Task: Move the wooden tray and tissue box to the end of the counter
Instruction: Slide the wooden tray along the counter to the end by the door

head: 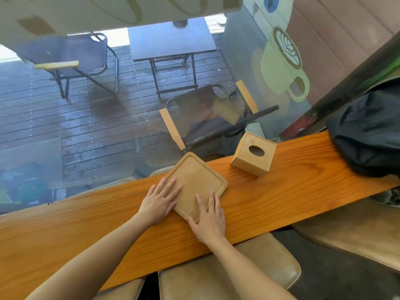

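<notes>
1. Currently both hands are lying flat on the wooden tray (195, 184), which is sitting at a diagonal on the orange table (86, 224), its far corner reaching the table's far edge by the window glass (97, 115).
2. Left hand (161, 202) is pressing palm-down over the tray's left rim, its fingers (173, 187) spread wide and straight, gripping nothing.
3. Right hand (208, 217) is resting on the tray's near corner, fingers likewise extended and flat, thumb lying over the near rim; it is not closing round anything.
4. Tissue box (253, 154) is standing upright to the right of the tray and a little farther off, near it but apart, oval slot facing up. No hand is touching it.
5. Black backpack (368, 131) is occupying the right end of the table, just beyond the tissue box.
6. Judgement: the step in hand is sliding the tray, with flat palms, not lifting it.
7. Advice for doing it well: keeping even downward pressure from both palms so the tray is travelling flat and not pivoting about one corner.
8. Advice: squaring the tray to the table edge while pushing, since the far corner is already at the edge.
9. Risk, if heading right: the tray would be meeting the tissue box first, and the backpack is limiting free room beyond it.
10. Which end is intended cannot be told from this view.
</notes>
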